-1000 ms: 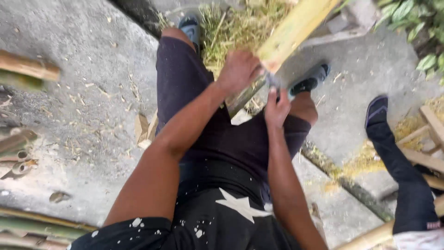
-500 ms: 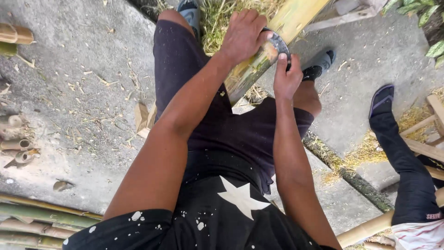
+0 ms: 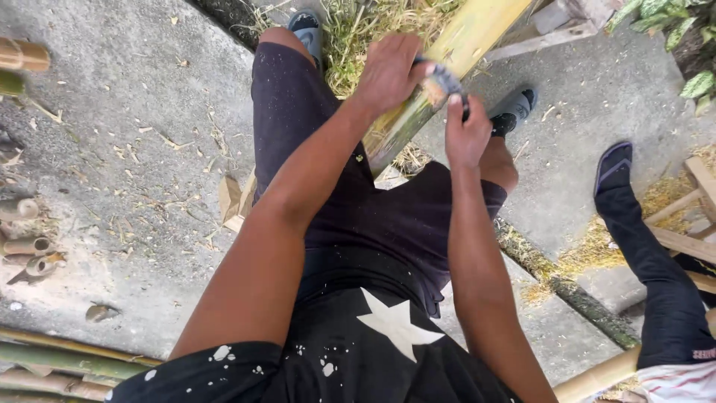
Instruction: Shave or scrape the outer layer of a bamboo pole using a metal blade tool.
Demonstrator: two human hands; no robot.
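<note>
Over lap: left hand point(image 3: 389, 71) fingers wrapped round bamboo pole point(image 3: 447, 75); right hand point(image 3: 466, 133) fingers clamped on blade point(image 3: 446, 80) across pole.

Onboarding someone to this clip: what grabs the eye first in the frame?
At top centre, both hands work on a thick yellow-green bamboo pole slanting between the knees: the left hand grips it, while the right hand holds a dark tool against it. Cut bamboo pieces lie on the concrete at far left, and another person's dark-trousered leg stands at right.
</note>
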